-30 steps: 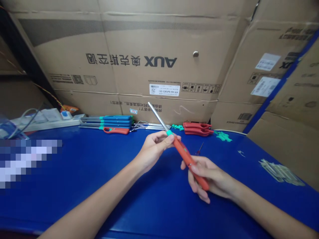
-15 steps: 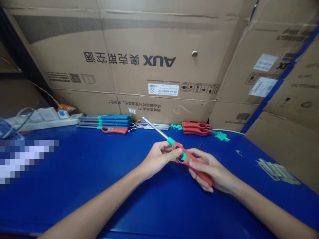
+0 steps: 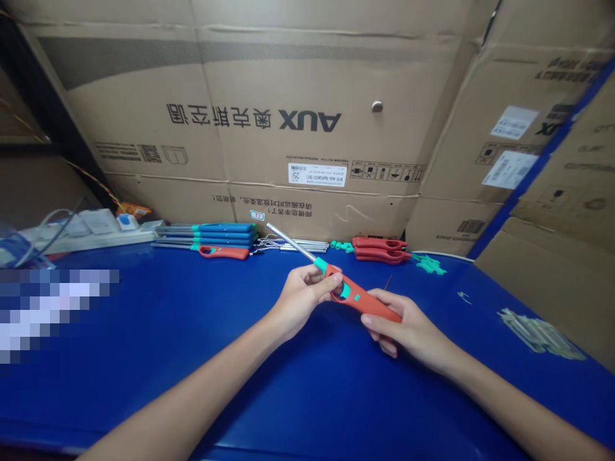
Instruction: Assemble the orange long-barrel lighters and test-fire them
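Note:
Between my two hands is a red gas lighter (image 3: 368, 303) with a long silver tube, a green collar, a green trigger and a small green button. It tilts, with its tube pointing up and to the left. My left hand (image 3: 307, 294) grips it near the collar, thumb by the trigger opening. Around the rear end of the handle my right hand (image 3: 396, 323) is closed, its thumb along the near side. A thin dark stick-like piece (image 3: 387, 282) shows just beyond the right hand; whether it touches the hand I cannot tell.
Along the back lie stacked blue lighters (image 3: 225, 237), a red lighter (image 3: 225, 253), silver tubes (image 3: 305, 246), red handles (image 3: 379, 251) and green pieces (image 3: 429, 264). Pale clear strips (image 3: 541, 333) lie right on the blue table (image 3: 307, 410). A power strip (image 3: 110, 238) is left; cardboard (image 3: 250, 77) walls the back.
The lighter has shifted slightly left and up. My right hand has slid back toward the handle's end, uncovering the green button. The view has moved a little.

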Tool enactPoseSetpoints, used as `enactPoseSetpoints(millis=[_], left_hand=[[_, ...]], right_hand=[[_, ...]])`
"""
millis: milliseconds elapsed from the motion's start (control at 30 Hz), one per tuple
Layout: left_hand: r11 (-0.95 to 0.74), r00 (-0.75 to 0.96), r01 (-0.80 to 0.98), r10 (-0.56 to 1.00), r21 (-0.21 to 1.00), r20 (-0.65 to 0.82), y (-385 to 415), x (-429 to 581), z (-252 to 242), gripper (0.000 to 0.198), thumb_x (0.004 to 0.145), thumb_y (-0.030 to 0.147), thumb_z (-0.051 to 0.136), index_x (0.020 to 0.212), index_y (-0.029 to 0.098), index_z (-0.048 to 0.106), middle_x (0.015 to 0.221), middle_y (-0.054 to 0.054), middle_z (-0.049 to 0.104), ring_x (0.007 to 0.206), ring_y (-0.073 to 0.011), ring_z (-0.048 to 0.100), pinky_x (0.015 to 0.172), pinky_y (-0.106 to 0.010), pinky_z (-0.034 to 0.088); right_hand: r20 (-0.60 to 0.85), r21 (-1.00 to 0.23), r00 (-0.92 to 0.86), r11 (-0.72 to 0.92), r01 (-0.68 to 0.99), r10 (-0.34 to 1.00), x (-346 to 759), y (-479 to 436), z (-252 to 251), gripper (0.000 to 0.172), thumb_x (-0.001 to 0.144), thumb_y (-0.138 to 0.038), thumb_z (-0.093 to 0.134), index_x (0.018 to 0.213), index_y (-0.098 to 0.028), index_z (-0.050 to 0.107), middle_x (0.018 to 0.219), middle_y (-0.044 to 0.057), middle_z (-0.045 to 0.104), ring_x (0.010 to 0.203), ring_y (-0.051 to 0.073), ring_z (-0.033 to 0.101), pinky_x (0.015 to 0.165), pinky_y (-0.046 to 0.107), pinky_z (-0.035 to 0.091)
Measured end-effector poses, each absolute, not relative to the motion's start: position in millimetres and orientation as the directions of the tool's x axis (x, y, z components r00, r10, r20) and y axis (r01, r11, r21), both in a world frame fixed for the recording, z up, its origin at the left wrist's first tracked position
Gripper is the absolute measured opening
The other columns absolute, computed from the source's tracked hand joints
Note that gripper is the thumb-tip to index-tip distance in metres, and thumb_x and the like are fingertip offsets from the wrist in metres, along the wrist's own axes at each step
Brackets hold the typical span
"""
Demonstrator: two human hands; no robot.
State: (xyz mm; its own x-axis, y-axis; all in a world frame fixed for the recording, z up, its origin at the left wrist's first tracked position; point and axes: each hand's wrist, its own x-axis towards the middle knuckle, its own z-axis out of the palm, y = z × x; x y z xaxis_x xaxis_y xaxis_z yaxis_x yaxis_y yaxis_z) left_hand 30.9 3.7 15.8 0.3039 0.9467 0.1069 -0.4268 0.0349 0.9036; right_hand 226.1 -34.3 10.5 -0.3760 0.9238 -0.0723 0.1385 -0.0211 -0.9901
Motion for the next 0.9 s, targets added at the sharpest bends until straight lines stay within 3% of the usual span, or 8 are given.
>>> enactPoseSetpoints(millis=[100,233,333,400,500,600,733,900], left_hand=[[0.037,0.322,-0.460,0.938,0.887,0.128,3,32,13,0.032,0.066,0.030,0.085,0.089,0.013,0.071,0.081,-0.005,0.070,0.076,-0.0148,0.063,0.075,-0.028,0.047],[0.068,0.386,-0.488,0.911,0.870,0.145,1,35,9,0.034,0.063,0.032,0.087,0.088,0.014,0.072,0.082,-0.005,0.070,0.077,-0.0142,0.061,0.077,-0.027,0.044],[0.117,0.448,-0.479,0.885,0.870,0.128,-1,37,7,0.035,0.064,0.034,0.087,0.089,0.014,0.073,0.086,-0.006,0.070,0.081,-0.0158,0.062,0.081,-0.029,0.045],[0.146,0.473,-0.484,0.873,0.863,0.118,-2,37,8,0.034,0.065,0.034,0.086,0.090,0.014,0.073,0.091,-0.007,0.071,0.083,-0.0163,0.062,0.082,-0.030,0.045],[0.176,0.477,-0.502,0.873,0.847,0.102,-1,38,9,0.031,0.066,0.030,0.086,0.088,0.013,0.073,0.096,-0.009,0.072,0.082,-0.0159,0.063,0.080,-0.029,0.046],[0.199,0.482,-0.508,0.872,0.838,0.085,-1,39,8,0.030,0.064,0.028,0.087,0.085,0.012,0.072,0.093,-0.010,0.073,0.079,-0.0162,0.063,0.080,-0.030,0.046],[0.263,0.513,-0.533,0.856,0.804,0.060,-6,43,6,0.033,0.064,0.026,0.085,0.092,0.013,0.072,0.096,-0.010,0.072,0.079,-0.0165,0.063,0.079,-0.032,0.047],[0.306,0.575,-0.486,0.818,0.818,0.035,-10,46,3,0.042,0.064,0.025,0.085,0.102,0.016,0.071,0.091,-0.007,0.069,0.083,-0.0171,0.063,0.074,-0.029,0.046]], right_hand=[[-0.070,-0.997,-0.401,-0.073,0.009,0.913,227,-35,12,0.044,0.081,-0.040,0.071,0.115,-0.018,0.055,0.063,-0.005,0.058,0.041,0.006,0.049,0.038,0.017,0.038],[-0.105,-0.927,-0.625,-0.304,-0.220,0.774,233,-37,17,0.071,0.081,-0.033,0.067,0.143,-0.031,0.033,0.071,-0.004,0.060,0.041,0.006,0.046,0.036,0.016,0.035],[-0.130,-0.880,-0.738,-0.419,-0.221,0.662,235,-39,20,0.074,0.083,-0.028,0.063,0.147,-0.031,0.026,0.065,-0.006,0.054,0.036,0.003,0.034,0.037,0.016,0.028],[-0.146,-0.872,-0.751,-0.443,-0.209,0.643,235,-42,21,0.072,0.084,-0.025,0.062,0.147,-0.031,0.027,0.067,-0.005,0.053,0.038,0.003,0.034,0.038,0.016,0.027],[-0.160,-0.859,-0.746,-0.464,-0.217,0.646,234,-45,21,0.077,0.077,-0.021,0.067,0.144,-0.032,0.032,0.072,-0.004,0.052,0.043,0.003,0.035,0.039,0.016,0.022],[-0.183,-0.851,-0.705,-0.470,-0.236,0.686,233,-48,21,0.079,0.068,-0.017,0.069,0.140,-0.030,0.039,0.067,-0.008,0.045,0.040,0.001,0.026,0.037,0.016,0.018],[-0.223,-0.886,-0.592,-0.414,-0.208,0.774,229,-52,23,0.073,0.069,-0.015,0.066,0.138,-0.027,0.042,0.056,-0.011,0.040,0.034,0.000,0.016,0.033,0.015,0.013],[-0.225,-0.908,-0.543,-0.376,-0.184,0.809,225,-52,21,0.071,0.071,-0.015,0.066,0.137,-0.027,0.042,0.055,-0.012,0.042,0.033,0.000,0.016,0.032,0.015,0.014]])
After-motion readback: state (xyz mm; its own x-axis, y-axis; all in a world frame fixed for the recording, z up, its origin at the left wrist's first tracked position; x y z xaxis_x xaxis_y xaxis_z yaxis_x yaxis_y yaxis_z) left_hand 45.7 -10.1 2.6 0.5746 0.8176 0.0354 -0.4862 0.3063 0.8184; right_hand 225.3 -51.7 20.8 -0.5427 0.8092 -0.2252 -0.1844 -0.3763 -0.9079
